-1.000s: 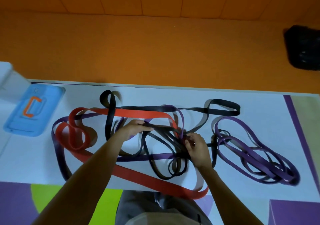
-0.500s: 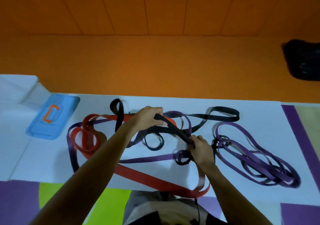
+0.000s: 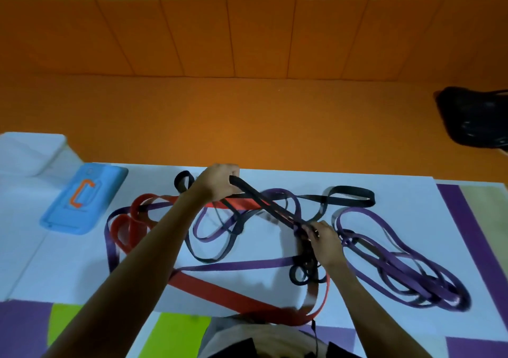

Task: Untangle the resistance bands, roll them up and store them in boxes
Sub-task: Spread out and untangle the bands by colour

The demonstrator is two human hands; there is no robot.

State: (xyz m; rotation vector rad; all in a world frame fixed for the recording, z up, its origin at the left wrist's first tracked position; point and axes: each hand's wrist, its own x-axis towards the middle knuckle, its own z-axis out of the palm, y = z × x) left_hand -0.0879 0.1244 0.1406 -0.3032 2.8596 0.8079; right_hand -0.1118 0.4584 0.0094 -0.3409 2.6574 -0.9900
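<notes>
Left hand (image 3: 217, 183) fisted round flat black rubber band (image 3: 264, 201), raised near white sheet's (image 3: 68, 269) far edge. Right hand (image 3: 321, 238) pinches the same band at the knot, mid-sheet. Hands apart, strand taut, probably to draw it clear of the wide red band (image 3: 220, 293).

Single head-worn view looks steeply down, close over the white table (image 3: 384, 192).

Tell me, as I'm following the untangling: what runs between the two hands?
In the head view, a flat black rubber resistance band stretches taut from the left hand to the right hand, passing over a wide red rubber band.
</notes>
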